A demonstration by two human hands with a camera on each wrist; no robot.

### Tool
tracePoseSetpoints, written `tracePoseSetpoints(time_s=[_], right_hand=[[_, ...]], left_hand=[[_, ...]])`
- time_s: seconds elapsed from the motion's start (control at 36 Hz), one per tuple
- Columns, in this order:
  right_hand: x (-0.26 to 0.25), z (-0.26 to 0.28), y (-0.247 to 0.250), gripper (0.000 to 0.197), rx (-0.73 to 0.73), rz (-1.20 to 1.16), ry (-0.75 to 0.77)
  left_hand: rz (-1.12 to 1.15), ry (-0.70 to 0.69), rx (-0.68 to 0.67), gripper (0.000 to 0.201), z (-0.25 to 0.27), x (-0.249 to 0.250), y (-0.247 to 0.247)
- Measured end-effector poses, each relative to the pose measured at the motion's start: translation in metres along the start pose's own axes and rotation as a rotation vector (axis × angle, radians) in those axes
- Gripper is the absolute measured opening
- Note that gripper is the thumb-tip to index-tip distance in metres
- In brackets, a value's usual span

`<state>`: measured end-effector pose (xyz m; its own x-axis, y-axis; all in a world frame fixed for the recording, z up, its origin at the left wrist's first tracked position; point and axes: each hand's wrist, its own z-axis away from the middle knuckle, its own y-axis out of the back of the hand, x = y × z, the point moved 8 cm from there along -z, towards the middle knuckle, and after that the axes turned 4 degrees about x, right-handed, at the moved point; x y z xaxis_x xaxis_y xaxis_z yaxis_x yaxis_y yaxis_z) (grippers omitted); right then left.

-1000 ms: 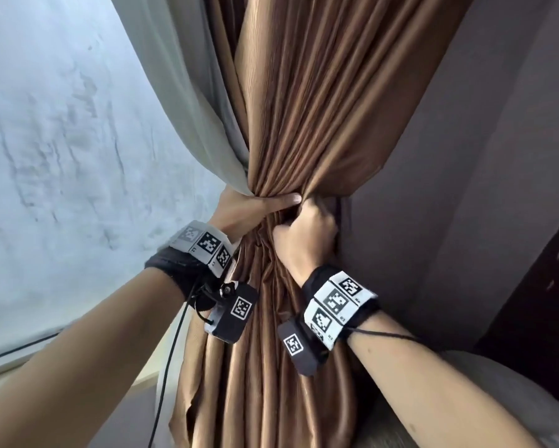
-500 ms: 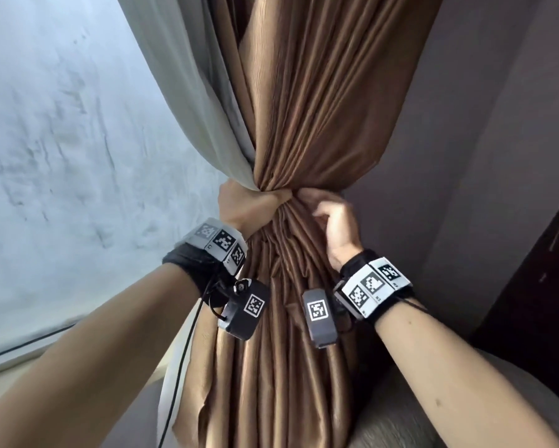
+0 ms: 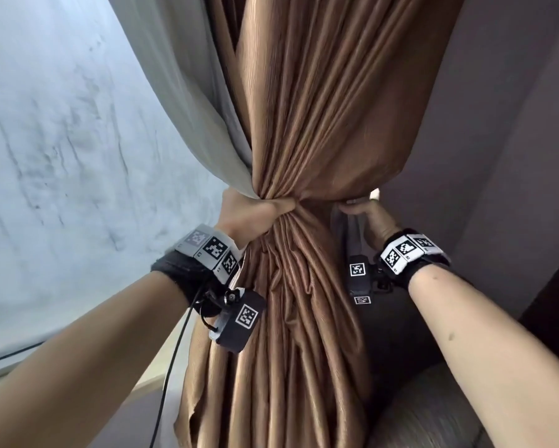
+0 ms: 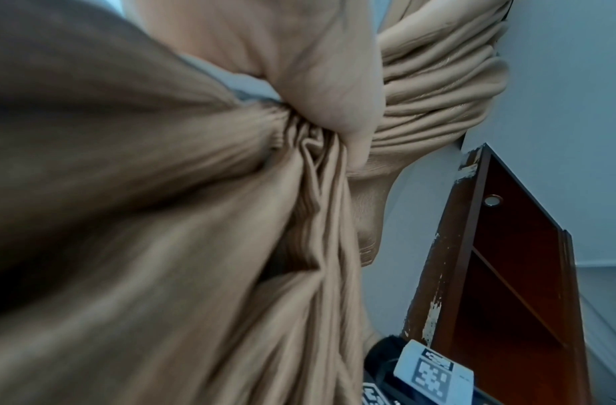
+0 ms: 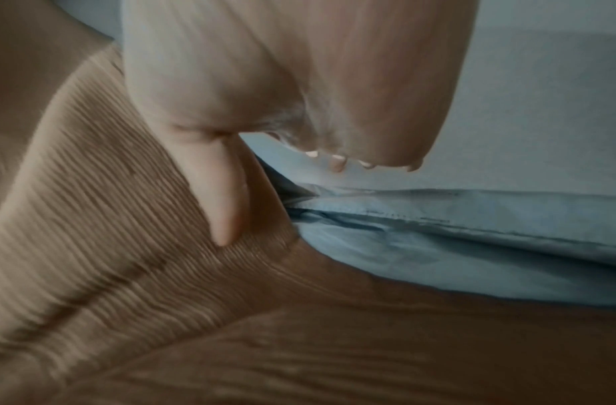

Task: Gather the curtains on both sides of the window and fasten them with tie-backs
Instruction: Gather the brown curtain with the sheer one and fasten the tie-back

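The brown curtain [image 3: 304, 124] with its pale grey lining [image 3: 187, 92] is bunched into a narrow waist. My left hand [image 3: 255, 211] grips that waist from the left, fingers wrapped round the folds; the left wrist view shows the hand [image 4: 327, 90] squeezing the curtain [image 4: 160, 219]. My right hand [image 3: 365, 215] is off the bundle, at the curtain's right edge by the wall, fingers partly hidden. In the right wrist view the right hand [image 5: 282, 200] has its thumb straight along the curtain [image 5: 126, 274], nothing between thumb and fingers. A grey fabric strip [image 3: 339, 231] hangs below it; I cannot tell if it is the tie-back.
A frosted window pane [image 3: 61, 156] fills the left, the plain wall [image 3: 498, 156] the right. A dark wooden shelf unit [image 4: 507, 274] stands close on the right. A grey upholstered seat [image 3: 433, 415] lies below. A black cable [image 3: 171, 367] hangs from my left wrist.
My right hand has let go of the gathered curtain and moved right, behind its edge toward the wall. The left hand keeps its grip on the waist.
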<state>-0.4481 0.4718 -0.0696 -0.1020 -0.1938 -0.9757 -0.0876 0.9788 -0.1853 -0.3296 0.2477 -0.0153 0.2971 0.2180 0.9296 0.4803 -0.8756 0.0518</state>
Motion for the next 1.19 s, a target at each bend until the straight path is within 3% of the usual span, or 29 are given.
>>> tracePoseSetpoints(time_s=[0.06, 0.11, 0.19, 0.25, 0.33, 0.44, 0.58, 0.64, 0.69, 0.81, 0.89, 0.97, 1.0, 1.11, 1.19], right_hand=[[-0.002, -0.010, 0.013, 0.094, 0.139, 0.071, 0.065], [0.005, -0.026, 0.029, 0.080, 0.256, 0.171, 0.108], [0.005, -0.027, 0.029, 0.040, 0.280, 0.311, 0.110], [0.005, -0.018, 0.024, 0.022, 0.226, 0.392, 0.021], [0.006, -0.009, 0.017, 0.026, 0.140, 0.405, -0.037], [-0.008, 0.020, -0.016, 0.013, 0.060, 0.464, -0.030], [-0.010, 0.066, -0.057, 0.035, -0.338, 0.015, -0.171], [-0.018, 0.086, -0.066, 0.044, -0.482, 0.022, -0.165], [-0.020, 0.096, -0.074, 0.057, -0.509, 0.213, -0.105], [-0.020, 0.101, -0.094, 0.102, -0.440, 0.720, 0.101], [-0.012, 0.099, -0.108, 0.107, -0.292, 0.756, 0.138], [-0.002, 0.087, -0.111, 0.136, -0.121, 0.741, 0.202], [0.002, 0.082, -0.107, 0.135, -0.085, 0.707, 0.212], [0.004, 0.087, -0.099, 0.094, 0.053, 0.588, 0.216], [0.008, 0.092, -0.088, 0.083, 0.162, 0.553, 0.176]], left_hand=[[-0.002, -0.004, -0.006, 0.065, 0.000, 0.000, -0.001], [0.003, -0.002, -0.007, 0.064, -0.001, -0.001, 0.000], [0.018, 0.009, -0.015, 0.063, -0.001, -0.001, -0.001], [0.030, 0.016, -0.023, 0.064, -0.002, -0.002, -0.001], [0.050, 0.009, -0.038, 0.062, -0.003, -0.003, -0.002], [0.084, -0.010, -0.068, 0.062, -0.005, -0.002, -0.003], [0.100, -0.019, -0.100, 0.060, -0.008, -0.003, -0.001], [0.108, -0.011, -0.104, 0.057, -0.008, -0.005, 0.001], [0.128, 0.013, -0.113, 0.052, -0.008, -0.007, 0.001], [0.172, 0.009, -0.178, 0.046, 0.000, 0.000, -0.005], [0.222, -0.003, -0.258, 0.049, 0.009, 0.003, -0.012], [0.227, 0.034, -0.395, 0.055, 0.021, -0.001, -0.020], [0.206, 0.051, -0.437, 0.054, 0.026, -0.001, -0.021], [0.081, 0.147, -0.566, 0.035, 0.036, -0.010, -0.021], [-0.006, 0.245, -0.641, 0.047, 0.044, -0.021, -0.015]])
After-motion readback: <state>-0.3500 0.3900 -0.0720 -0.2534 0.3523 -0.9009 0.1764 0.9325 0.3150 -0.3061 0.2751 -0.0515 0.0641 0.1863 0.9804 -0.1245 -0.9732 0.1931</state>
